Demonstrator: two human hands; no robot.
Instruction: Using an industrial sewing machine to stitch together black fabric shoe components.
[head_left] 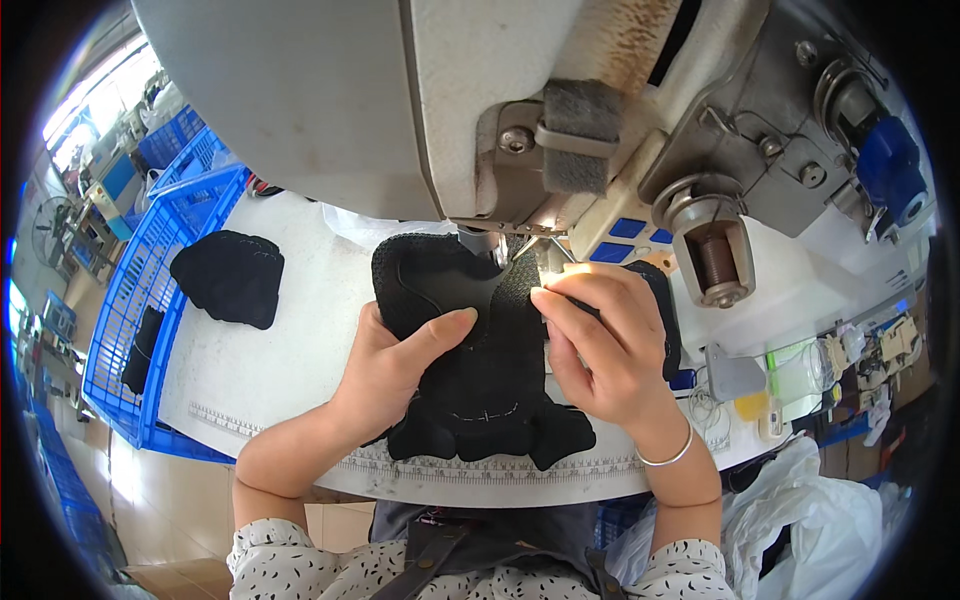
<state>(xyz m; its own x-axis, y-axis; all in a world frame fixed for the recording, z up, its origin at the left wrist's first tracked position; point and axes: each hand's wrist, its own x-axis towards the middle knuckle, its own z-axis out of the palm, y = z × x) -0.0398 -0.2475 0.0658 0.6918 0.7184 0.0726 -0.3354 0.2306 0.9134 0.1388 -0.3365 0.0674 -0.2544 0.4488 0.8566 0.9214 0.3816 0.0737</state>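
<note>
A black fabric piece (480, 370) with textured panels at its far end lies under the presser foot (484, 243) of a sewing machine (470, 120). Its near end spreads into folded flaps with a white dashed chalk-like line. My left hand (390, 365) grips the piece's left edge, thumb pressed on top and the other fingers hidden beneath. On the other side, my right hand (605, 335) is closed, its fingertips pinching the right edge close to the needle area. Bright lamp light falls on those fingertips.
Another black piece (230, 278) lies on the white table (300, 350) at left, beside a blue crate (130, 330). More black material (660, 310) sits behind my right hand. A thread bobbin (716, 262) is mounted at right. Clear plastic bags (810, 510) hang at lower right.
</note>
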